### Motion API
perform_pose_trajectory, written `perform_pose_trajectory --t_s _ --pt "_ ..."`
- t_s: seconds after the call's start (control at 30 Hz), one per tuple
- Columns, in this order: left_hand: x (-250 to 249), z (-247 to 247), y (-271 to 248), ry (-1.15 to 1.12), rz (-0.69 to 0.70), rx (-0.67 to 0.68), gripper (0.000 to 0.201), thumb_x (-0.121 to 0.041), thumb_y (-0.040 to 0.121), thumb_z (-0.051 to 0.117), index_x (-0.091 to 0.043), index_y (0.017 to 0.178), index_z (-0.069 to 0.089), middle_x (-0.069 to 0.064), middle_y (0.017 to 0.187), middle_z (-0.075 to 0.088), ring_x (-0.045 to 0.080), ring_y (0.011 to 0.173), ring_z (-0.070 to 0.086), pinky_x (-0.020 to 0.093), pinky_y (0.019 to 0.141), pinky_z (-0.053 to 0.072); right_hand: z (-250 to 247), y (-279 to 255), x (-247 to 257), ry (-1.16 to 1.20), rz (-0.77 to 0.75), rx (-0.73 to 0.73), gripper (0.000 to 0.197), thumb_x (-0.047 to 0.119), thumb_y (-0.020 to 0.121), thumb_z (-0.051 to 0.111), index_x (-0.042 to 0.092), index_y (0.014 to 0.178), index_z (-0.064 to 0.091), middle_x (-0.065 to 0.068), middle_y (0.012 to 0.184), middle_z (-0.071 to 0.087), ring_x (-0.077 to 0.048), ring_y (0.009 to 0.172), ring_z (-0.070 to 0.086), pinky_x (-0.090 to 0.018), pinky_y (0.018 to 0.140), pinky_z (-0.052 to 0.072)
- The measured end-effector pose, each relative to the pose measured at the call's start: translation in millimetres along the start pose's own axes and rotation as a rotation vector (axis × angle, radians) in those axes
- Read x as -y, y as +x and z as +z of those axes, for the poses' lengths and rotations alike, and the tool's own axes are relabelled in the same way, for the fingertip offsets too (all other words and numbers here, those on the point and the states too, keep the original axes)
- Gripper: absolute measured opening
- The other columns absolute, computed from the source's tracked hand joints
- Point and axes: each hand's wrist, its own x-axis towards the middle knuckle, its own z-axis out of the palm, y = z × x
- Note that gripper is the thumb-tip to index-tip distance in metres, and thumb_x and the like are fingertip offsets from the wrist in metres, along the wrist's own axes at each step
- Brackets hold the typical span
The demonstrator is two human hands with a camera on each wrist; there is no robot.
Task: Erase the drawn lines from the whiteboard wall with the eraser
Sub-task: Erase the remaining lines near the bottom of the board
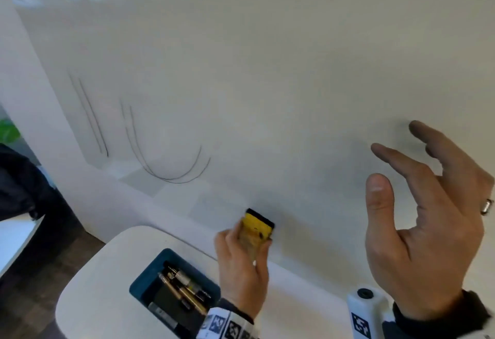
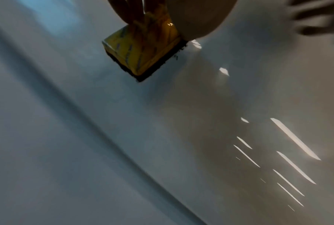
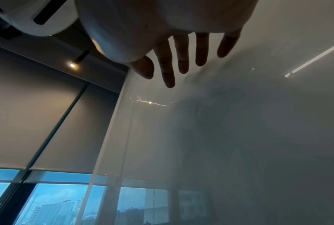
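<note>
My left hand [image 1: 242,258] grips a yellow eraser [image 1: 255,227] with a black felt base, low against the whiteboard wall [image 1: 267,70]. In the left wrist view the eraser [image 2: 142,50] has its felt toward the wall; whether it touches I cannot tell. Thin dark drawn lines remain up to the left: a straight stroke [image 1: 92,119] and a U-shaped curve [image 1: 166,162], each doubled by its reflection. My right hand [image 1: 417,204] hovers before the wall at the right with fingers spread and nothing in it. In the right wrist view its fingers [image 3: 181,57] point at the wall.
A white rounded table [image 1: 112,271] stands below the wall with a dark blue tray [image 1: 150,271] of several markers on it. A dark bag or jacket [image 1: 21,178] is at the far left over dark flooring. A window with blinds [image 3: 37,121] lies beyond the wall's edge.
</note>
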Motion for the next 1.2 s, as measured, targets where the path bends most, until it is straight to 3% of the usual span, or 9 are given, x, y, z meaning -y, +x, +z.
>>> perform_pose_trajectory --t_s 0.07,0.2,0.37,0.47,0.6,0.77,0.83,1.03,1.2 --pt "-23 17 -4 0.027 0.238 0.079 0.053 -0.048 0.098 0.057 -0.012 0.134 0.042 -0.004 0.115 0.040 0.018 0.095 0.054 0.027 0.081 0.052 13 3 9 0.043 -0.028 0.029 0.027 0.021 0.097 0.060 0.007 0.116 0.073 -0.016 0.143 0.054 -0.042 0.122 0.048 -0.056 0.090 0.045" --pt "-20 11 51 0.019 0.277 0.002 0.051 -0.045 0.097 0.060 -0.009 0.129 0.042 -0.002 0.109 0.040 0.023 0.091 0.053 0.035 0.077 0.052 26 4 21 0.110 -0.023 0.071 0.029 0.021 0.096 0.060 0.008 0.119 0.072 -0.013 0.146 0.052 -0.036 0.127 0.046 -0.054 0.093 0.045" --pt "77 -81 190 0.040 -0.215 -0.402 0.057 -0.037 0.087 0.065 0.007 0.119 0.050 0.019 0.113 0.047 0.037 0.109 0.051 0.049 0.099 0.044 34 1 23 0.040 0.013 0.061 0.028 0.022 0.095 0.061 0.011 0.117 0.073 -0.013 0.147 0.051 -0.040 0.124 0.044 -0.054 0.090 0.044" --pt "93 -99 210 0.048 -0.278 -0.354 0.046 -0.025 0.091 0.068 0.005 0.121 0.049 0.023 0.118 0.046 0.035 0.113 0.048 0.050 0.099 0.042 52 -2 39 0.054 0.051 0.035 0.028 0.022 0.093 0.063 0.012 0.117 0.074 -0.013 0.148 0.050 -0.040 0.123 0.044 -0.051 0.090 0.043" --pt "36 -60 141 -0.006 0.067 -0.152 0.036 -0.034 0.091 0.061 -0.017 0.118 0.043 0.001 0.109 0.040 0.027 0.096 0.049 0.042 0.087 0.046 85 8 73 0.068 0.082 0.022 0.028 0.024 0.093 0.063 0.014 0.117 0.074 -0.012 0.147 0.050 -0.038 0.124 0.046 -0.055 0.094 0.041" --pt "32 -69 163 0.230 0.618 -0.042 0.044 -0.035 0.098 0.059 -0.007 0.130 0.049 0.005 0.109 0.049 0.027 0.087 0.053 0.039 0.078 0.047 110 24 102 0.016 0.104 0.010 0.029 0.024 0.092 0.064 0.014 0.117 0.074 -0.011 0.144 0.051 -0.040 0.119 0.048 -0.035 0.101 0.033" --pt "46 -83 183 0.241 0.614 -0.083 0.047 -0.037 0.097 0.060 -0.006 0.130 0.048 0.005 0.108 0.048 0.027 0.087 0.052 0.041 0.076 0.048 114 28 107 -0.014 0.121 0.003 0.029 0.023 0.092 0.064 0.014 0.117 0.074 -0.011 0.143 0.051 -0.039 0.118 0.049 -0.032 0.102 0.030" --pt "39 -86 182 -0.061 0.169 -0.155 0.047 -0.039 0.090 0.065 -0.013 0.124 0.045 -0.006 0.109 0.037 0.025 0.092 0.050 0.050 0.076 0.054 106 30 112 -0.060 0.133 0.060 0.033 0.026 0.093 0.061 0.014 0.122 0.071 -0.008 0.145 0.047 -0.031 0.121 0.047 -0.024 0.099 0.029" --pt "6 -56 150 0.087 0.654 0.015 0.046 -0.041 0.093 0.066 -0.012 0.127 0.053 0.005 0.104 0.056 0.026 0.082 0.052 0.039 0.073 0.044 97 35 111 -0.084 0.162 0.140 0.039 0.029 0.093 0.058 0.017 0.129 0.067 -0.001 0.145 0.045 -0.028 0.121 0.048 -0.008 0.100 0.022"
